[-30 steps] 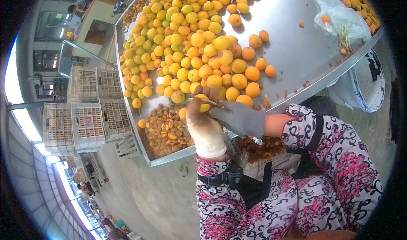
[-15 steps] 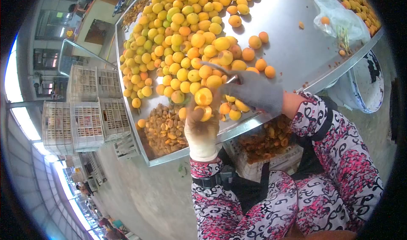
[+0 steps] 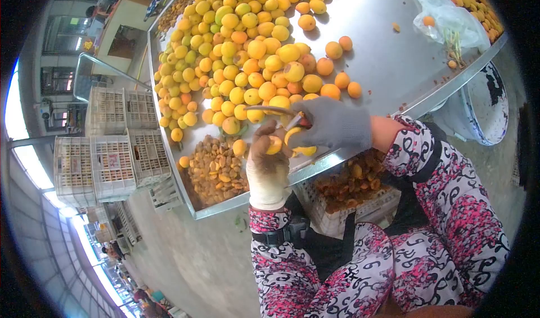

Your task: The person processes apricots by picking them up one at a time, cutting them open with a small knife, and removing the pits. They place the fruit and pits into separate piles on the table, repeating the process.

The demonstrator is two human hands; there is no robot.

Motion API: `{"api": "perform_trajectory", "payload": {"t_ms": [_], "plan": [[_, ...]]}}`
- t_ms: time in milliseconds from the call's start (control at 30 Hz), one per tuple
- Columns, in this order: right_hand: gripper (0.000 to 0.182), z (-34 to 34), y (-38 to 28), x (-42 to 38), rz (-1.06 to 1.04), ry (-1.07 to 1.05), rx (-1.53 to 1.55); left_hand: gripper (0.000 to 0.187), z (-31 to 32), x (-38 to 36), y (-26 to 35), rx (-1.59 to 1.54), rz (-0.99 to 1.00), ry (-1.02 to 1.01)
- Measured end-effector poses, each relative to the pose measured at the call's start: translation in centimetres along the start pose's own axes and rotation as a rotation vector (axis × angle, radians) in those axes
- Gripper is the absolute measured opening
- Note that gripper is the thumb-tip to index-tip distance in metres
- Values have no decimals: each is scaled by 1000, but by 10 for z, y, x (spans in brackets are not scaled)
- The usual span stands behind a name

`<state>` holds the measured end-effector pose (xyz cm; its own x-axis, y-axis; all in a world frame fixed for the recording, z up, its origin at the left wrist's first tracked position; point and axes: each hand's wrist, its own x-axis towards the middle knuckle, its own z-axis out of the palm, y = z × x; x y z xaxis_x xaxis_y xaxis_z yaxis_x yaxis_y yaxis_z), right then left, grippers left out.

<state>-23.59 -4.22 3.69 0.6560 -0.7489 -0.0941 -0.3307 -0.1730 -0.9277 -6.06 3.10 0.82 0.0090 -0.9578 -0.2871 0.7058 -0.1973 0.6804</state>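
Observation:
My left hand (image 3: 266,163), in a white glove with dark stained fingers, is closed on an apricot half (image 3: 274,145) near the table's front edge. Just right of it, my grey-gloved right hand (image 3: 337,122) grips a knife (image 3: 270,109) with a thin curved blade pointing left. A yellow apricot piece (image 3: 292,134) sits at the right fingertips, close to the left hand. Behind both hands spreads a large heap of whole apricots (image 3: 242,65). A pile of brown pits (image 3: 216,163) lies left of my left hand.
The metal table (image 3: 377,53) has a raised rim. Below its front edge stands a crate of dark orange fruit pieces (image 3: 351,186). A white bucket (image 3: 478,110) is at the right, a plastic bag (image 3: 450,23) on the table. Stacked crates (image 3: 112,163) stand left.
The opened apricot's two halves were together at my left hand; one half now shows there. My right hand has lowered slightly, its blade now lying nearly level across the view.

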Motion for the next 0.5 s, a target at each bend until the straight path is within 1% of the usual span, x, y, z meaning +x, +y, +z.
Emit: {"api": "perform_trajectory", "payload": {"t_ms": [33,67,100,133,167,200,233,267,300,333,367,400,433,467,500], "plan": [[49,-1,0,-1,1,-68,44,36,-2,2,0,-40,46,32],[49,0,1,-2,0,-69,44,40,-3,2,0,-87,59,87],[50,3,1,-5,-29,-175,26,40,-4,2,2,-87,61,88],[52,7,0,-7,-56,-282,9,43,-6,3,5,-123,16,63],[52,10,-2,-8,-55,-283,11,46,-8,3,7,-159,-29,39],[53,14,-4,-9,-18,-383,-20,48,-5,3,4,-104,10,88],[54,16,-6,-9,20,-483,-51,48,-8,4,5,-104,9,91],[53,26,11,-8,-67,-408,123,48,-12,5,5,-66,-1,116],[53,21,4,-7,-65,-409,124,47,-14,7,5,-29,-13,142],[50,11,-9,-6,40,-276,252,49,16,1,-5,164,202,213],[47,1,-19,-3,147,-137,377,49,9,4,-7,162,196,210],[47,-5,-22,-2,153,-130,376,47,7,8,-7,301,188,82],[39,-11,-24,0,157,-14,595,45,7,10,-8,439,178,-50],[34,-16,-24,2,159,107,812,45,10,6,-13,390,103,-20],[34,-18,-23,4,165,117,812,45,12,8,-15,388,95,-27]]}}
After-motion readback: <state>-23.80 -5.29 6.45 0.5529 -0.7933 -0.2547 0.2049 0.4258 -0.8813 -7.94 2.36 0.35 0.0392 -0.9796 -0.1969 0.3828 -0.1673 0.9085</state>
